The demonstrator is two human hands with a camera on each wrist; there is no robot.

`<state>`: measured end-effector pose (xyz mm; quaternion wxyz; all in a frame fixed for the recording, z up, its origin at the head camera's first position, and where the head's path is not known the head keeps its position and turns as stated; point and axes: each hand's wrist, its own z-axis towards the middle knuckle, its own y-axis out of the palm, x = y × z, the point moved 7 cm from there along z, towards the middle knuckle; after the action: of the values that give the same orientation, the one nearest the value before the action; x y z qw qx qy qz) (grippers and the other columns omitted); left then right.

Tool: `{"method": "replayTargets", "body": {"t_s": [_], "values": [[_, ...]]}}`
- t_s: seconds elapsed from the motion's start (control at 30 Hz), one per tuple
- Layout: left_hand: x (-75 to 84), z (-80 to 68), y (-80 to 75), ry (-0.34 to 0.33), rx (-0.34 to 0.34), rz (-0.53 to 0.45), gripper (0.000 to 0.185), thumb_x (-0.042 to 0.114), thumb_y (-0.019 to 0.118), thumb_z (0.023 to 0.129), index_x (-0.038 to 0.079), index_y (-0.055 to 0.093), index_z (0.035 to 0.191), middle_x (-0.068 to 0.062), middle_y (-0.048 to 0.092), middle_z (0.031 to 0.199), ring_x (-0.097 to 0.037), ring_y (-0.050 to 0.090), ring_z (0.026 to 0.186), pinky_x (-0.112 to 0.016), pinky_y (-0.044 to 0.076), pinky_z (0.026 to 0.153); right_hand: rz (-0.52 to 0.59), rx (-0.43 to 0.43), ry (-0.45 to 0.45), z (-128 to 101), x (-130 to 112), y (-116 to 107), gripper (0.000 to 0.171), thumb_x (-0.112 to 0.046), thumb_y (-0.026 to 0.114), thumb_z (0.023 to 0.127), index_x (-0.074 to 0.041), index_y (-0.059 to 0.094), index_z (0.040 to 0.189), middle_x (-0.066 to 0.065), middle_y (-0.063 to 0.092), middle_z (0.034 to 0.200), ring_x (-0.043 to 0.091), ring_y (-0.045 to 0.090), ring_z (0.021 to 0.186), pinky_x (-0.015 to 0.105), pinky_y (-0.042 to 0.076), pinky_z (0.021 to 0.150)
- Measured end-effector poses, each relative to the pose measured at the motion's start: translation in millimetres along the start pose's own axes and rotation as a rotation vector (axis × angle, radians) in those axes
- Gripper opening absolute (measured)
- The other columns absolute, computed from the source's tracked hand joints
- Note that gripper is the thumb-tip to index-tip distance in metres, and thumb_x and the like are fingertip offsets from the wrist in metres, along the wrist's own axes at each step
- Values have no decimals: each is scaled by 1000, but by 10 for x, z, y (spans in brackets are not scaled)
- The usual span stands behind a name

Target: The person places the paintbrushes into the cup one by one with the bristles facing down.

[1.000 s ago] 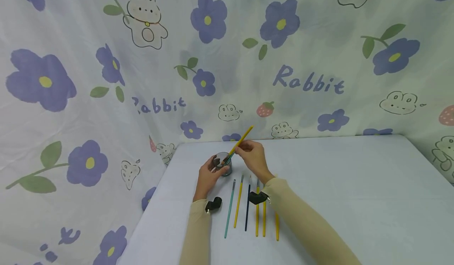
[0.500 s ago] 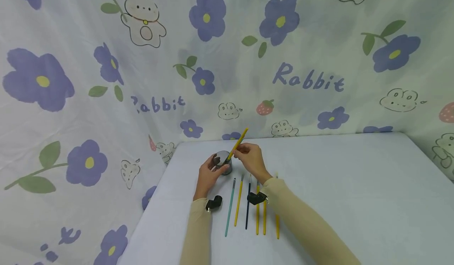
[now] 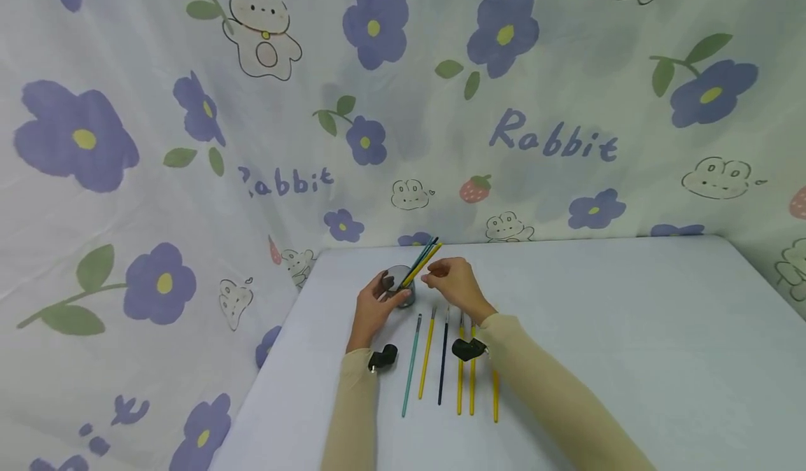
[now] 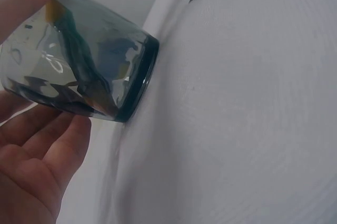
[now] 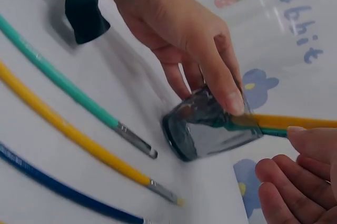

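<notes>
A small clear grey-blue glass (image 3: 407, 299) stands towards the back of the table, and my left hand (image 3: 371, 310) grips it round the side. The left wrist view shows the thumb on one side of the glass (image 4: 100, 60) and fingers on the other. A yellow paintbrush (image 3: 431, 255) and dark and green brushes lean in it, handles up and to the right. Just right of those handles is my right hand (image 3: 458, 285), fingers loosely bent and holding nothing. In the right wrist view its thumb (image 5: 310, 140) overlaps the brush handles; contact cannot be told.
Nearer me on the white table (image 3: 630, 331) lie several paintbrushes side by side: a teal one (image 3: 412, 367), a yellow one (image 3: 427, 353), a navy one (image 3: 443, 355) and more yellow ones, partly under my right forearm. A patterned cloth (image 3: 548, 177) hangs behind.
The yellow brush has gone down into the glass, and my right hand has let go of it and drawn slightly right. My left hand keeps its grip on the glass.
</notes>
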<state>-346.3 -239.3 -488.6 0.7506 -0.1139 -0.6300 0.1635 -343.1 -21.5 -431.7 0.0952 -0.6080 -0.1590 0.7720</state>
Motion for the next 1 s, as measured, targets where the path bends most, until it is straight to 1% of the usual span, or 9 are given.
{"method": "replayTargets", "body": {"t_s": [0.13,0.3,0.43,0.53,0.7,0.77,1.0], "values": [[2,7,3,-9,-2,3,92,47,88,80,10,47,155,-18,60,148,-36,55,141,-47,50,115,-21,-25,-18,-14,80,-126,26,-17,77,93,0,75,113,11,80,96,17,75,82,41,64,86],[23,24,5,-8,-10,1,92,46,88,81,11,47,155,-18,59,150,-34,55,142,-45,50,116,-56,-50,-57,-86,86,-349,24,-16,75,94,-2,75,114,12,79,100,21,75,86,41,64,84],[41,39,13,-1,-24,-7,91,45,88,81,11,47,155,-18,59,149,-33,54,143,-44,50,116,-119,-71,-83,-190,81,-522,22,-17,74,95,-6,75,114,10,78,104,21,74,91,40,64,83],[46,44,6,-1,-21,-5,91,45,89,81,11,48,155,-18,60,148,-33,54,143,-44,50,116,-178,-86,-95,-280,101,-612,19,-18,74,96,-8,76,112,7,78,104,19,73,93,39,64,84],[43,41,-9,-1,-10,5,91,46,88,81,11,48,154,-17,61,147,-32,55,143,-44,50,116,-247,-138,-119,-473,138,-683,17,-15,74,96,-7,76,111,4,77,102,16,71,92,37,64,86],[35,32,-10,-6,-10,12,91,46,88,81,11,48,155,-17,61,147,-33,55,142,-44,50,116,-261,-162,-133,-560,162,-702,18,-13,74,95,-5,76,111,4,77,101,15,70,91,36,64,84],[-6,5,-4,-32,-11,13,92,46,88,81,12,47,155,-17,59,149,-34,55,142,-44,50,116,-300,-229,-155,-810,360,-751,17,-10,75,94,-5,76,110,-2,76,99,8,67,88,25,61,79]]}}
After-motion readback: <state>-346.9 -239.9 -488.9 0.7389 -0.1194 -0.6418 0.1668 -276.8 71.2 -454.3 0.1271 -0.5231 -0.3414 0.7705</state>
